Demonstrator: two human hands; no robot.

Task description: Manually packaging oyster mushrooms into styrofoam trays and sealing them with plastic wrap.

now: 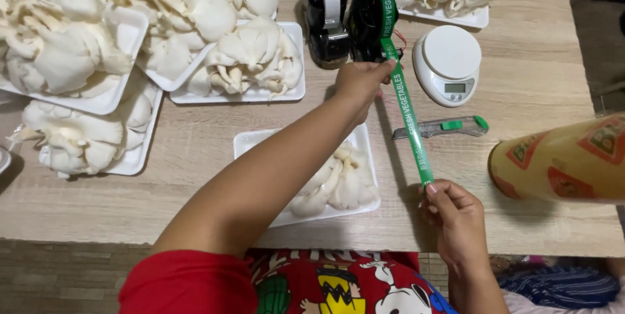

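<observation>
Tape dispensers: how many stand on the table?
2. A black dispenser with white tape stands at the table's far middle; a black dispenser with green tape stands just right of it, the left hand on it. None seem hidden.

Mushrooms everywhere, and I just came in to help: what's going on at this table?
A person is pulling a strip of green tape from a black dispenser. The left hand holds the tape near the dispenser; the right hand pinches its free end. Below the left arm sits a white tray of mushrooms. More filled trays crowd the table's left side. A second dispenser, a small scale and a cutter lie nearby on the table.
</observation>
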